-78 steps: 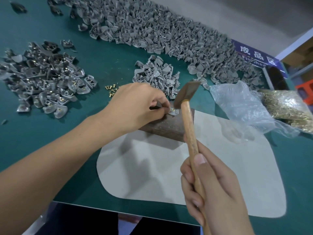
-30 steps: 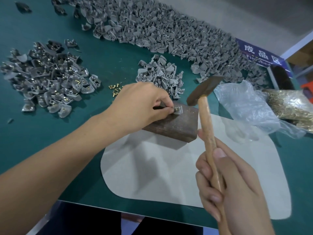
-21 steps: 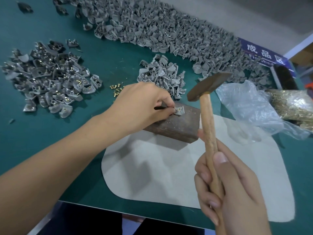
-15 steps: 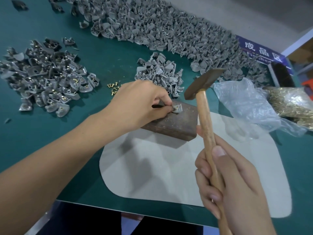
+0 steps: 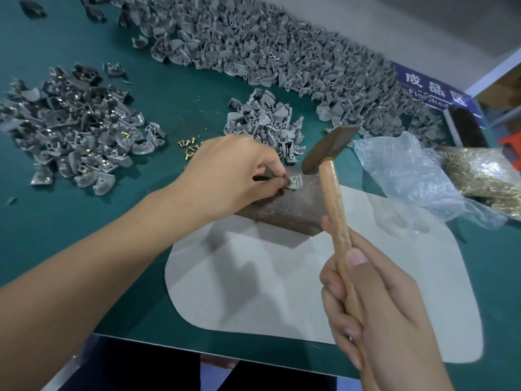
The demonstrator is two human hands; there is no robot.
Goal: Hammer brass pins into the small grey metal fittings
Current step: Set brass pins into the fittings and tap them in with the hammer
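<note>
My left hand (image 5: 231, 173) pinches a small grey fitting (image 5: 294, 182) with a brass pin in it, held on top of a rusty brown metal block (image 5: 293, 208). My right hand (image 5: 377, 314) grips the wooden handle of a hammer (image 5: 329, 149). Its dark head hovers just above and right of the fitting, a short gap from it. Loose brass pins (image 5: 189, 146) lie on the green table behind my left hand.
A small heap of grey fittings (image 5: 267, 119) sits behind the block, a long pile (image 5: 267, 49) runs along the back, and fittings with pins (image 5: 76, 131) lie at left. A clear plastic bag (image 5: 408, 173) and a bag of brass pins (image 5: 487, 176) lie right. A grey mat (image 5: 282, 292) lies under the block.
The hammer head has come down and left, from raised beside the block to just over the fitting. My left hand keeps its pinch on the fitting.
</note>
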